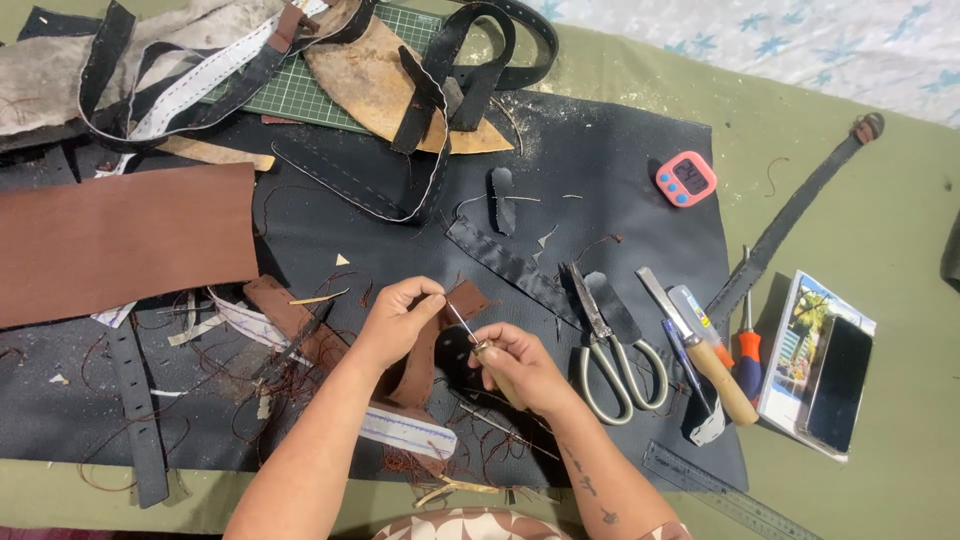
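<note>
Centrally, on the black mat (pixel 600 160) covering the bench (pixel 850 190), the left hand (pixel 395 320) pinches the top of a narrow brown leather strip (pixel 420 365), which runs down toward the person and bends at its upper end beside the thumb. The right hand (pixel 515 365) is closed around the wooden handle of an awl (pixel 470 335), whose thin metal point meets the strip just below the left fingertips. The strip is matte reddish brown with cut edges. Right of the strip lie scissors (pixel 610 350), then a wooden-handled knife (pixel 700 350) and an orange-handled screwdriver (pixel 748 350). Left of the strip lies a broad brown leather sheet (pixel 120 240); a pink timer (pixel 686 178) sits well above the scissors.
</note>
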